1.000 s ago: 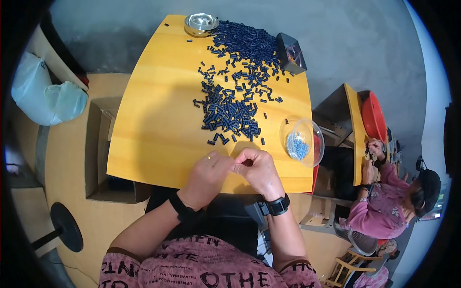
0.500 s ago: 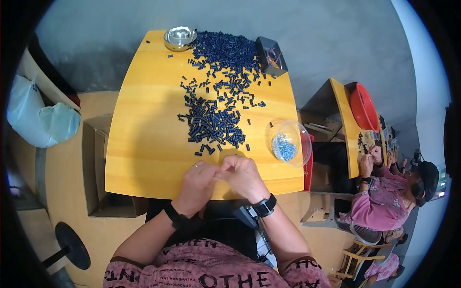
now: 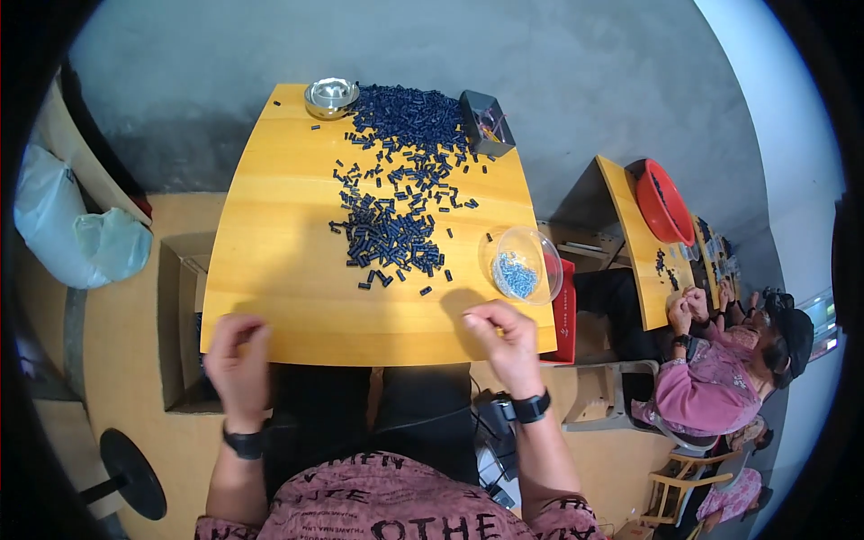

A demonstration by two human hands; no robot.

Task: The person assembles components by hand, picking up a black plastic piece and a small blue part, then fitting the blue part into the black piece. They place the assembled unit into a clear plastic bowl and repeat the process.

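Observation:
My left hand (image 3: 238,371) is at the left front corner of the yellow table, beside the opening of a cardboard box (image 3: 176,378) on the floor. Its fingers are curled in toward the thumb, and whatever they may hold is hidden. Over the right front part of the table is my right hand (image 3: 509,346), thumb and forefinger drawn together in a pinch; anything between them is too small to make out. Beyond the hands lie loose short black cylindrical pieces (image 3: 391,238). A clear round tub (image 3: 551,277) holding small light-blue pieces (image 3: 516,274) stands near my right hand.
A larger heap of black pieces (image 3: 409,115) lies at the table's far end, between a shiny metal bowl (image 3: 330,99) and a dark open box (image 3: 489,123). A red container (image 3: 564,315) is beside the table's right edge. Farther right, a person works at another table (image 3: 630,243).
My hands were together at the front middle of the table and have parted. The left went left toward the cardboard box; the right went right toward the tub. The view has shifted slightly.

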